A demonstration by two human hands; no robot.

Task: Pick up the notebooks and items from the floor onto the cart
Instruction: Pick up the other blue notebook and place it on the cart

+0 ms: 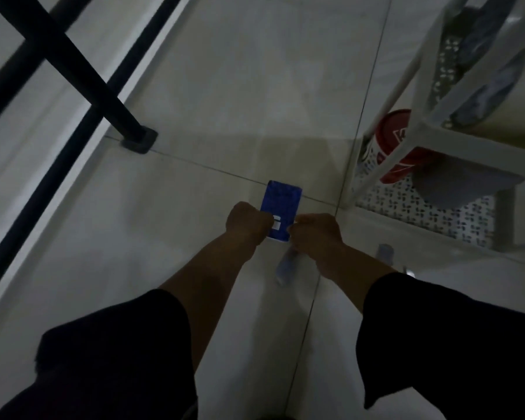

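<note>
A small blue notebook (pixel 281 204) with a white label is held over the pale tiled floor. My left hand (pixel 247 222) grips its near left edge and my right hand (pixel 314 233) grips its near right edge. A pale blurred item (pixel 285 268) hangs below my right hand; I cannot tell whether the hand holds it or what it is. The white cart (pixel 406 147) stands to the right, its lower perforated shelf (pixel 422 213) close to the notebook.
A red and white can (pixel 391 140) and a grey object (pixel 455 183) sit on the cart's lower shelf. Upper shelves hold blurred bluish things (pixel 482 56). Black table legs (pixel 125 125) with a foot pad stand at the left. A small pale object (pixel 385 253) lies by the cart.
</note>
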